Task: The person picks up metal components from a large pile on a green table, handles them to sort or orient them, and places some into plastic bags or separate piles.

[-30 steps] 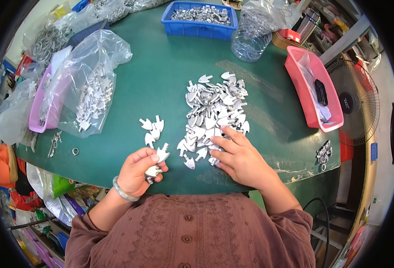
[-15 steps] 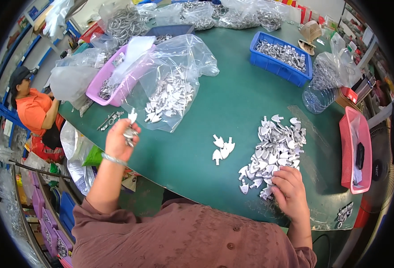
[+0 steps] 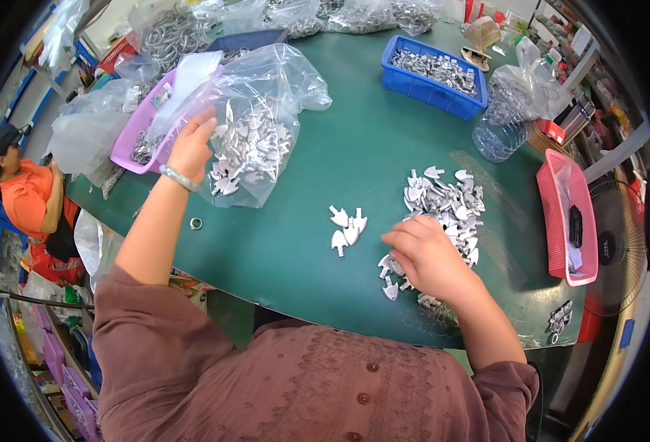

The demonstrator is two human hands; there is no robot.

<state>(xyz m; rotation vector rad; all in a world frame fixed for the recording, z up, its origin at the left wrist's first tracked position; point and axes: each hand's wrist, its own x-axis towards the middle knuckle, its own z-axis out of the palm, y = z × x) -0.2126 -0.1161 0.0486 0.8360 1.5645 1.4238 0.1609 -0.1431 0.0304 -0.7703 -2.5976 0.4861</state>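
Observation:
My left hand (image 3: 192,149) reaches to the clear plastic bag (image 3: 304,85), fingers stretched out beside its opening. Inside that bag lies a heap of silver arrowhead-shaped metal pieces (image 3: 251,144). No piece shows in the left hand, though its palm side is partly hidden. My right hand (image 3: 429,254) is over the near left side of a loose pile of the same pieces (image 3: 457,202). Its fingers are bent together, and whatever they hold is hidden. Between the hands, a small group of arrowhead-shaped pieces (image 3: 349,228) rests on the green table (image 3: 288,258).
A blue bin (image 3: 432,96) of small metal parts stands at the far right. Beyond the left hand is a purple bin (image 3: 122,151). A pink basket (image 3: 560,221) and a fan (image 3: 612,250) are at the right. A person in orange (image 3: 27,195) sits at the left.
My left hand has moved away to the bag, and the pieces it held no longer show in it. My right hand has shifted left and farther over the pile. The view has shifted.

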